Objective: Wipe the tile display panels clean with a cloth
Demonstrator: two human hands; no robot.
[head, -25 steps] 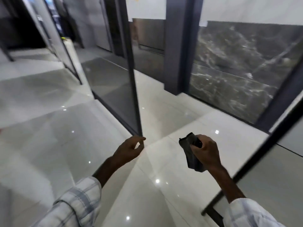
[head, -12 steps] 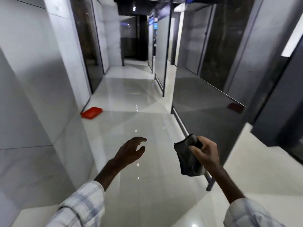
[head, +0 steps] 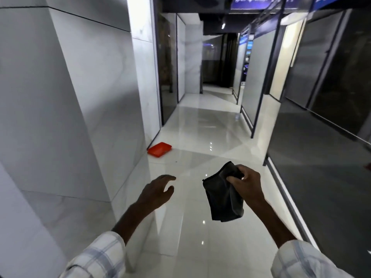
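Glossy showroom aisle ahead, tile display panels (head: 313, 161) on both sides. My right hand (head: 248, 184) pinches the dark cloth (head: 222, 199), which hangs below its fingers, I judge ready for wiping. Left hand (head: 155, 192) floats loosely spread, holding nothing, 1 free for balance.

The cloth (head: 223, 199) is dark grey, bunched up at the top and hanging limp below, held in mid-air over the aisle. The tile display panels are tall glossy slabs standing upright down both sides: pale grey-white ones (head: 60, 109) left, dark grey framed ones (head: 321, 157) right.
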